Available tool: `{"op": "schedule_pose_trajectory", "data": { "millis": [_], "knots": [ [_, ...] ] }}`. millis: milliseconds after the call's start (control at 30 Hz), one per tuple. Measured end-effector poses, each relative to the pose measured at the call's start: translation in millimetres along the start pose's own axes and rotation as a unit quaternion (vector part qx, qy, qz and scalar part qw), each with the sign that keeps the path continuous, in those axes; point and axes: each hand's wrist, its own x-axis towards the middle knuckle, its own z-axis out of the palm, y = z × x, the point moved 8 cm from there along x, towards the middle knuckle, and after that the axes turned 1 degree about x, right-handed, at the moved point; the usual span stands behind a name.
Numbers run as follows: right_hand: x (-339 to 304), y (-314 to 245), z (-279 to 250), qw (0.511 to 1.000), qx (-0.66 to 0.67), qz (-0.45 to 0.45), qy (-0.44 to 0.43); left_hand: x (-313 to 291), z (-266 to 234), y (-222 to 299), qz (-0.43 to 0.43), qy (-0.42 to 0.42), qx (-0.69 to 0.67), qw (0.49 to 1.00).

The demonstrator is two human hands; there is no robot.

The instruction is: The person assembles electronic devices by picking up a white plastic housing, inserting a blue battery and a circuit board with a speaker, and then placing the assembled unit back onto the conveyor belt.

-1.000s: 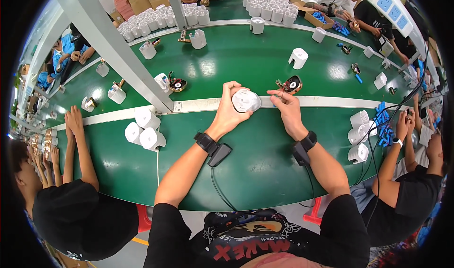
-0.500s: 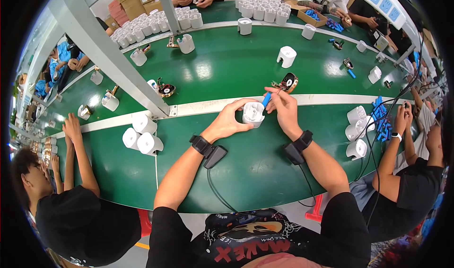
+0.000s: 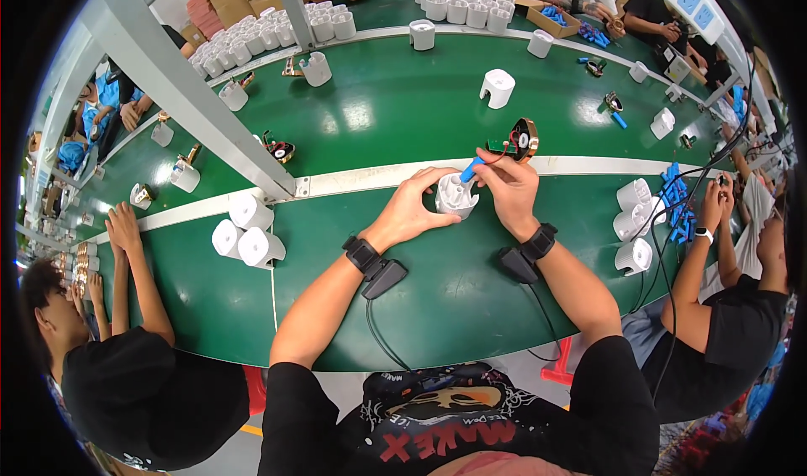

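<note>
My left hand [image 3: 412, 211] is closed around a white plastic housing [image 3: 455, 200], its hollow, ribbed side facing up. Between the fingertips of my right hand [image 3: 509, 189] is a blue cylindrical battery [image 3: 472, 170], tilted with its lower end at the housing's top opening. Whether that end is inside a slot, I cannot tell. Red wires run from the battery area to a small green circuit board and a round gold-rimmed part [image 3: 526, 139], just beyond my right fingers. Each of my wrists wears a black strap with a box and cable.
Three white housings [image 3: 250, 231] stand to the left; more stand by a heap of blue batteries [image 3: 677, 203] at right. A white rail [image 3: 353, 184] crosses the green table [image 3: 378, 308]. A grey post [image 3: 185, 89] rises at left. Co-workers sit on both sides and opposite.
The battery has come over the housing and leans more steeply to the left. The housing has tipped slightly, and the gold-rimmed part has shifted up and right with my right hand.
</note>
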Motion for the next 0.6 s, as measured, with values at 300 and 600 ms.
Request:
{"op": "schedule_pose_trajectory", "data": {
  "millis": [300,600],
  "knots": [
    [0.7,-16.7,-1.1,0.986,-0.127,-0.102,-0.042,-2.4,1.1,4.6,0.005,-0.001,0.009,1.000],
    [3.7,-35.2,11.3,0.968,-0.161,-0.153,-0.118,-0.8,5.4,2.0,0.004,-0.019,0.002,1.000]
  ]
}}
